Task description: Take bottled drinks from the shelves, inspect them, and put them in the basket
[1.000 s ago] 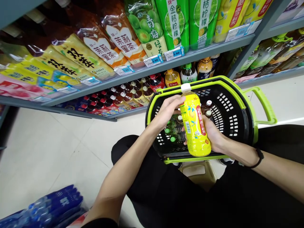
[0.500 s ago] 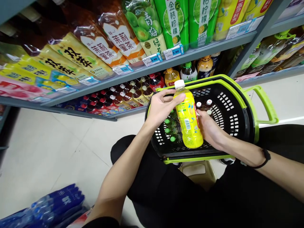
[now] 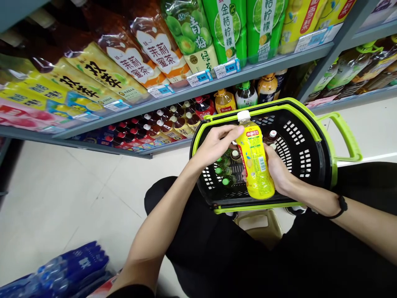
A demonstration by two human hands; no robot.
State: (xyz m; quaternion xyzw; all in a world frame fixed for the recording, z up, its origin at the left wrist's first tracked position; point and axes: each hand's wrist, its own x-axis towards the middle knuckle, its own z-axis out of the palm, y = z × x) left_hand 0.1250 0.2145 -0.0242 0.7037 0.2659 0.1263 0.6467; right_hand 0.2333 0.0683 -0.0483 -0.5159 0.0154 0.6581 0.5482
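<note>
A yellow drink bottle [image 3: 256, 165] with a white cap is held tilted above the black shopping basket [image 3: 322, 165], which has a lime-green rim. My left hand [image 3: 215, 145] grips it near the shoulder, thumb on the front and fingers behind. Around its lower right side wraps my right hand [image 3: 277, 171], with fingertips showing at the left edge of the bottle. Inside the basket stand several bottles with green caps [image 3: 226, 181] and some with white caps [image 3: 273, 133], partly hidden by the yellow bottle and my hands.
Grey shelving [image 3: 263, 66] runs across the top, lined with large tea and juice bottles [image 3: 155, 45]. Smaller dark bottles [image 3: 158, 128] stand on the bottom shelf behind the basket. A beige stool [image 3: 263, 227] shows between my knees. Blue-wrapped water bottles [image 3: 80, 265] lie at lower left.
The yellow bottle has moved slightly right and down and turned about its length, so another part of its label faces me. Both hands moved with it.
</note>
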